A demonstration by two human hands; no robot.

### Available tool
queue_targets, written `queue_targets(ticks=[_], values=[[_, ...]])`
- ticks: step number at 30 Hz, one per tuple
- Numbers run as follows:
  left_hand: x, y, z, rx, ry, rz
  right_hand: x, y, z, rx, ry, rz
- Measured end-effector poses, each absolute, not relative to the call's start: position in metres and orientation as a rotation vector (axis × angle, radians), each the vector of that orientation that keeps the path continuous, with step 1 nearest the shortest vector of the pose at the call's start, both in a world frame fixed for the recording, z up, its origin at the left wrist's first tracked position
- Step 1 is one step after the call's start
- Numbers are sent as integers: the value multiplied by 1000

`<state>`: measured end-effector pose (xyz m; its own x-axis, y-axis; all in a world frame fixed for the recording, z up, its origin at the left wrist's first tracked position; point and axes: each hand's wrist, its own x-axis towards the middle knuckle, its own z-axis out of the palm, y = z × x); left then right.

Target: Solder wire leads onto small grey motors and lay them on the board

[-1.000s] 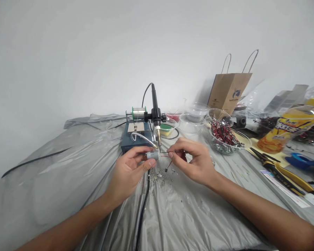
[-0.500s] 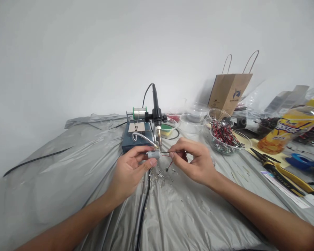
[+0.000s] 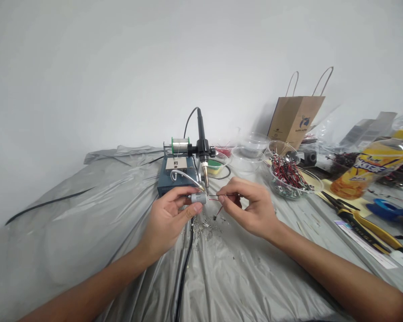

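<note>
Between the thumb and fingers of my left hand (image 3: 169,219) is a small grey cylindrical motor (image 3: 199,198), lying roughly level. My right hand (image 3: 246,205) pinches thin red and black wires (image 3: 213,197), whose ends reach the motor's right end. A small dark piece (image 3: 215,218) hangs on a red wire below the right fingers. Just above the motor's right end is the tip of a soldering iron (image 3: 203,150), clamped pointing down in its stand; whether it touches the wires I cannot tell. A solder feed tube (image 3: 184,174) curves toward that tip.
Behind my hands stands a blue soldering station (image 3: 164,181) with a solder spool (image 3: 180,145). To the right are a bowl of wired parts (image 3: 290,176), a paper bag (image 3: 293,118), a yellow-labelled bottle (image 3: 372,165), blue tape (image 3: 386,209) and pliers (image 3: 366,226). A black cable (image 3: 184,273) runs toward me.
Almost nothing differs. The whole view has shifted slightly, and both hands keep the same hold on the motor and the wires beneath the iron.
</note>
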<state>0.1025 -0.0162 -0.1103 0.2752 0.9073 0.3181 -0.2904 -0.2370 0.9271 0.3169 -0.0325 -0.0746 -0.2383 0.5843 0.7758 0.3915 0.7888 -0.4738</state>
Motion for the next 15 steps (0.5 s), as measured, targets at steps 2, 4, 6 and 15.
queue_targets(ticks=[2,4,6,15], values=[[102,-16,-111,1354,628,1275,317,-32,-75,-743,-1863,218],[102,-17,-111,1352,624,1282,317,-32,-75,-742,-1862,218],[103,-17,-112,1347,622,1285,317,-33,-75,-742,-1863,219],[102,-16,-112,1336,637,1281,317,-34,-76,-751,-1866,229]])
